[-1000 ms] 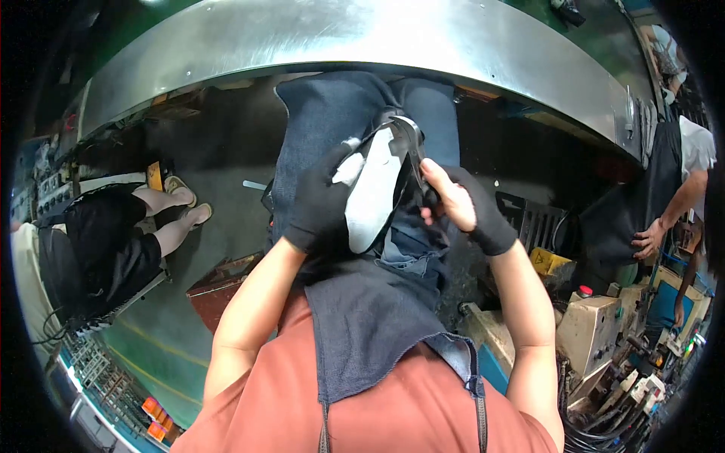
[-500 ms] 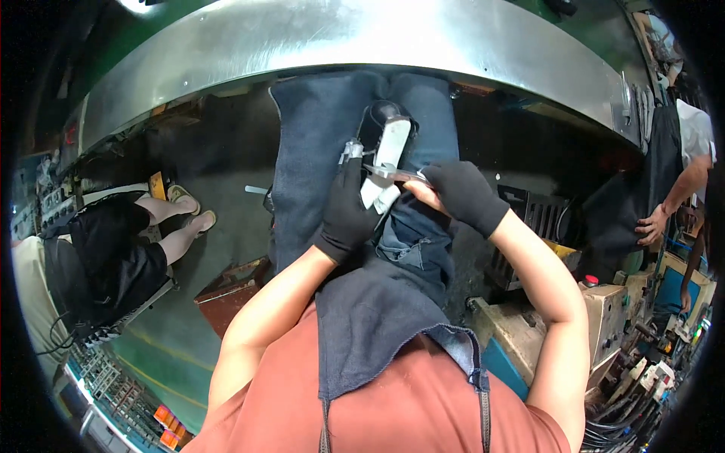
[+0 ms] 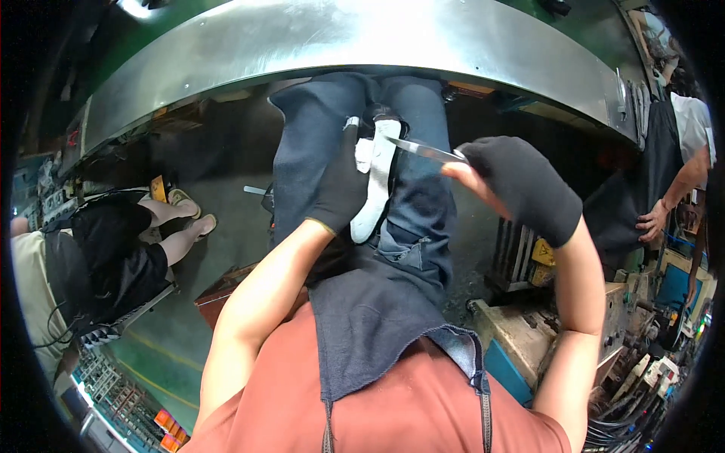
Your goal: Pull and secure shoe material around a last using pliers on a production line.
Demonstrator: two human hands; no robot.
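Note:
A shoe with a long white sole [image 3: 373,192] and a little black showing at its far end lies upright along my lap, sole facing up. My left hand [image 3: 341,185], in a black glove, is closed around its left side. A small white piece [image 3: 363,155] sits by those fingers; whether it is a wrapped fingertip or a scrap I cannot tell. My right hand [image 3: 517,181], in a black glove with bare fingers showing, is closed on a knife [image 3: 427,150]. Its thin blade points left, the tip at the sole's far part.
A curved-looking metal table edge [image 3: 362,41] runs across the far side. A brown box [image 3: 226,291] stands at lower left. A worn machine [image 3: 521,328] is at my right elbow. Other people are at far left [image 3: 98,257] and far right [image 3: 683,174].
My right hand has moved right and turned, drawing the knife back from across the shoe. The shoe has been turned in my left hand, so its white sole now shows along its length.

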